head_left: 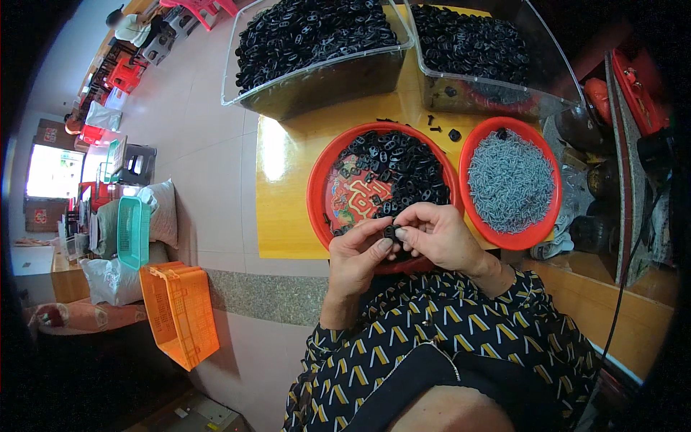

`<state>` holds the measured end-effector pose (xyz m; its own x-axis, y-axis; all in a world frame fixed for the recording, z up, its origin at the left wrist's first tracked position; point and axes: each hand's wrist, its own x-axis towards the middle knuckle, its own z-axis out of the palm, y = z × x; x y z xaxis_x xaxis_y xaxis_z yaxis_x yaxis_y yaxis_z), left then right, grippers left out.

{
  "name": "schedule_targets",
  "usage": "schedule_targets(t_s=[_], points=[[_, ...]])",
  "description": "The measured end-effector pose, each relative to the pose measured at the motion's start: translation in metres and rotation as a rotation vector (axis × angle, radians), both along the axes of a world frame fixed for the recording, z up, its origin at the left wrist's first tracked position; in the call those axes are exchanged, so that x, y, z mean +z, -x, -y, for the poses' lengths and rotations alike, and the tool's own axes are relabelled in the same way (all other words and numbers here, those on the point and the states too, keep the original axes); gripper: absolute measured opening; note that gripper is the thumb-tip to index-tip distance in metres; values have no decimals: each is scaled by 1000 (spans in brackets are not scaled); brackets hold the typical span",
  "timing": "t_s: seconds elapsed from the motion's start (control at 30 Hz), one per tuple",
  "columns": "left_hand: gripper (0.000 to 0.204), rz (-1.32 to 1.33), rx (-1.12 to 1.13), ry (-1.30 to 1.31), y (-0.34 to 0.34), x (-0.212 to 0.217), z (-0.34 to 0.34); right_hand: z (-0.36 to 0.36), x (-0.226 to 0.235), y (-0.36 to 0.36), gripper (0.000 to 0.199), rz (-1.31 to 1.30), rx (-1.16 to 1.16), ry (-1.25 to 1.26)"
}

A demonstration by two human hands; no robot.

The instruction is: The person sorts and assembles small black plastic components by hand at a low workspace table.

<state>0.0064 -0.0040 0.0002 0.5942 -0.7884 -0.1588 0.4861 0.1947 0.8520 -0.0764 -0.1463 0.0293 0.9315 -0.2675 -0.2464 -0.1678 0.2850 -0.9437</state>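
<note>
Over the near edge of a red plastic basin, both my hands meet at one small black plastic part. My left hand pinches it between thumb and fingers from the left. From the other side, the thumb and fingers of my right hand close on it too; whether they also hold a screw is hidden. Many loose black plastic parts fill the basin's right and far side, and its patterned bottom shows at the left. Right of it, a smaller red basin holds a heap of silvery screws.
Two clear plastic bins heaped with black parts stand at the back of the yellow table. A few black pieces lie loose between bins and basins. An orange crate sits on the floor at left. A person sits far left.
</note>
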Motion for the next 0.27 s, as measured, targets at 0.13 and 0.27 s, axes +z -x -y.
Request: schedule_targets(t_s=[0.13,0.27], points=[[29,4,2,-13,1,4,-2,9,-8,0,11,18,80,-228],[32,69,6,22,1,1,-2,12,-21,2,15,48,131,-349]])
